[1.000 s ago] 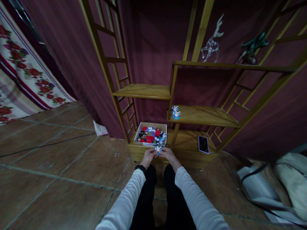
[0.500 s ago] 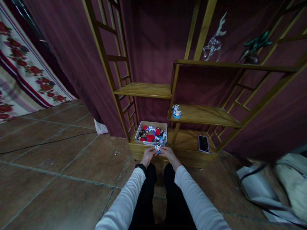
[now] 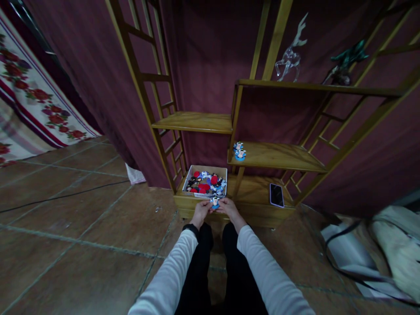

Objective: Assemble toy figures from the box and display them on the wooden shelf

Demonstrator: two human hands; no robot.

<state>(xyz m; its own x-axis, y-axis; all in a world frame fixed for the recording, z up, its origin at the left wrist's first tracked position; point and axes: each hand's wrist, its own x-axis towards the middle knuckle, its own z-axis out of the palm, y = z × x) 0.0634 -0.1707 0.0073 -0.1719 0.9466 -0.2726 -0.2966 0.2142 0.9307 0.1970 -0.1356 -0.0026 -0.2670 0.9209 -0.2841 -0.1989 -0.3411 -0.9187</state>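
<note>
My left hand (image 3: pixel 201 210) and my right hand (image 3: pixel 229 208) meet in front of the bottom shelf, fingers pinched together on a small figurine with a blue base (image 3: pixel 215 202). Just beyond them a white box (image 3: pixel 192 173) full of small red, black and blue figurines rests on the bottom shelf. Two more blue-based figurines (image 3: pixel 239 151) stand at the left end of the middle right shelf (image 3: pixel 278 156). My sleeves are white and a dark watch sits on my left wrist.
A wooden shelf unit (image 3: pixel 197 122) stands against a maroon curtain. A phone (image 3: pixel 276 195) lies on the bottom shelf to the right. A glass deer (image 3: pixel 290 54) and a dark green ornament (image 3: pixel 344 61) stand on top. Bags (image 3: pixel 387 253) lie on the tiled floor at right.
My hands stay together on the small figurine. The view has shifted slightly; nothing else has moved.
</note>
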